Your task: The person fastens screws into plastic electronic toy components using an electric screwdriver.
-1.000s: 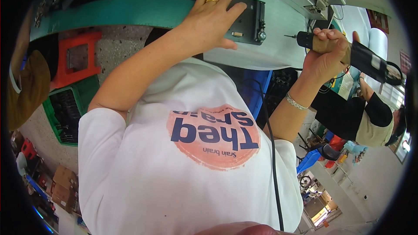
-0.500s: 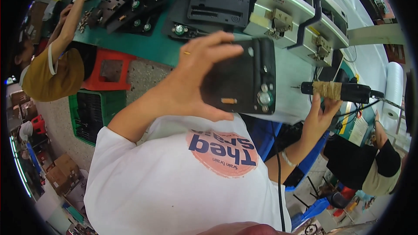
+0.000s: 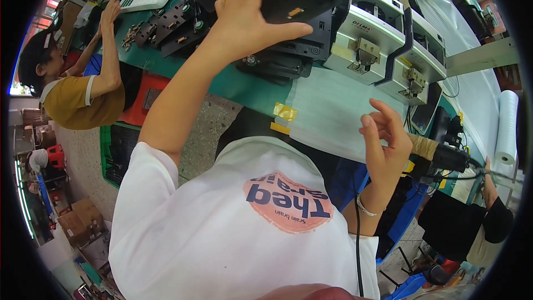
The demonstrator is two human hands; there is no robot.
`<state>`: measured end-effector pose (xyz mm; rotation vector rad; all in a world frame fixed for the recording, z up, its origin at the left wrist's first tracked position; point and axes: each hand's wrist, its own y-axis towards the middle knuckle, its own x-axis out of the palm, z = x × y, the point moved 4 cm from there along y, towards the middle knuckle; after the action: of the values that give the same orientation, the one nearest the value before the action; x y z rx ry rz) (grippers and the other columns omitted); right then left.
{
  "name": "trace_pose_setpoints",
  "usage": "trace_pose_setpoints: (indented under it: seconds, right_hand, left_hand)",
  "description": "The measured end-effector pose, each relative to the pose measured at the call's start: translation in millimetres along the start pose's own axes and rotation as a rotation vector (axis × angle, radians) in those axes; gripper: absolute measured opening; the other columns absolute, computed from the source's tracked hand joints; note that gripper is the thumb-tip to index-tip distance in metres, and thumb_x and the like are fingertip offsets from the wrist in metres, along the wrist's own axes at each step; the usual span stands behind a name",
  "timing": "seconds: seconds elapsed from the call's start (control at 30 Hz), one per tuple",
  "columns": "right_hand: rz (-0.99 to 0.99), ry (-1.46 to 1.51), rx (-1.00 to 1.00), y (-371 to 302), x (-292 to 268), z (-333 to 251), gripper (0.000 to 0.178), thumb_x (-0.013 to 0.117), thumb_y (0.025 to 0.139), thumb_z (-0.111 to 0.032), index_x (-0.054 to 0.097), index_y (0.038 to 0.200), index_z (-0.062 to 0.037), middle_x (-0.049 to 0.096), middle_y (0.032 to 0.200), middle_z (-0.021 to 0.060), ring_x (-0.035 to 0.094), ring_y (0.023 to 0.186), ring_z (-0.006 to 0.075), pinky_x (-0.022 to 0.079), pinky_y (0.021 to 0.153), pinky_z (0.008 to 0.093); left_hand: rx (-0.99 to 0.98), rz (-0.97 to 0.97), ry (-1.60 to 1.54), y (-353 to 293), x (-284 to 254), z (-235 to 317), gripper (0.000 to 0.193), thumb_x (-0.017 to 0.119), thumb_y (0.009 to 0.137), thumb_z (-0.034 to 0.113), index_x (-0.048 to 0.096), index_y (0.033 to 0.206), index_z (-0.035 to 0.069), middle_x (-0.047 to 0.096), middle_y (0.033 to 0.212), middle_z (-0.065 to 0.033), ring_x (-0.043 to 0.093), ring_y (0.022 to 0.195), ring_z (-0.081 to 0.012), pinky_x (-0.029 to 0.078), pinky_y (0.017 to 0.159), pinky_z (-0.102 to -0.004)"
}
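Note:
My left hand (image 3: 244,19) grips a black plastic housing (image 3: 291,1) by its edge, thumb on the near side and fingers on the far side. The housing is tilted above a stack of similar black parts and has a round green-and-silver fitting at one corner. Over the pale work mat (image 3: 333,114), my right hand (image 3: 386,144) is raised with thumb and fingers apart, nothing visible between them. Right behind its back is an electric screwdriver (image 3: 425,146) wrapped in tan tape. Its front end is hidden by the hand, so contact there cannot be made out.
Two white-and-grey machines (image 3: 366,33) stand at the back right. Black parts (image 3: 277,64) cover the green table at the back. A co-worker in a mustard shirt (image 3: 91,97) sits at left, beside a green crate (image 3: 111,155). Another person (image 3: 472,216) works at right.
My left hand has carried the black housing away from me to the stack. My right hand has moved left and its fingers have come away from the screwdriver, which sits lower.

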<state>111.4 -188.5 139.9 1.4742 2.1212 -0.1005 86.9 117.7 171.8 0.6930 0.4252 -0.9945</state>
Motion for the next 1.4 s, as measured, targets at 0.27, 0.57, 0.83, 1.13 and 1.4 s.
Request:
trace_pose_setpoints:
  seconds: [0.27, 0.57, 0.83, 1.13, 1.4]
  right_hand:
    - [0.592, 0.010, -0.321, -41, -17, 28, 0.020, 0.067, 0.092, 0.007, 0.065, 0.111, 0.0040, 0.065, 0.098, 0.0103, 0.059, 0.087, 0.0144, 0.046, 0.079, 0.0246]
    - [0.905, -0.181, -0.242, -98, -55, 78, 0.052, 0.071, 0.093, -0.002, 0.046, 0.138, -0.0003, 0.056, 0.113, 0.0111, 0.057, 0.104, 0.0196, 0.049, 0.092, 0.0312]
    - [0.849, -0.158, 0.068, -83, -56, 81, 0.073, 0.070, 0.097, -0.016, 0.029, 0.156, 0.0009, 0.045, 0.146, 0.0194, 0.048, 0.135, 0.0292, 0.043, 0.114, 0.0455]
    - [0.713, 0.190, 0.042, -39, -69, 109, 0.063, 0.065, 0.099, -0.012, 0.034, 0.151, 0.0038, 0.060, 0.131, 0.0200, 0.058, 0.123, 0.0295, 0.046, 0.107, 0.0431]
    - [0.481, 0.603, -0.194, 4, -71, 80, 0.062, 0.063, 0.093, -0.008, 0.035, 0.147, 0.0012, 0.063, 0.098, 0.0134, 0.062, 0.090, 0.0222, 0.054, 0.086, 0.0432]
  left_hand:
    - [0.216, 0.204, 0.673, 8, 38, 10, 0.085, 0.080, 0.074, 0.064, 0.060, 0.137, 0.011, 0.048, 0.150, -0.0165, 0.054, 0.131, -0.0397, 0.043, 0.106, -0.0565]
    - [-0.064, 0.005, 0.778, 6, 51, -4, 0.091, 0.070, 0.068, 0.085, 0.070, 0.126, 0.015, 0.052, 0.150, -0.0115, 0.062, 0.123, -0.0376, 0.056, 0.091, -0.0518]
    - [0.116, 0.112, 0.692, 27, -25, -47, 0.079, 0.081, 0.079, 0.058, 0.058, 0.142, 0.017, 0.064, 0.137, -0.0159, 0.061, 0.125, -0.0357, 0.048, 0.105, -0.0433]
    - [0.111, -0.440, 0.455, 60, -79, -130, 0.132, 0.090, 0.063, 0.063, 0.020, 0.163, 0.011, 0.041, 0.158, -0.0248, 0.043, 0.144, -0.0410, 0.035, 0.119, -0.0469]
    - [-0.423, -0.315, 0.704, 76, -74, -118, 0.127, 0.090, 0.067, 0.056, 0.018, 0.162, 0.015, 0.048, 0.152, -0.0264, 0.046, 0.141, -0.0448, 0.038, 0.117, -0.0486]
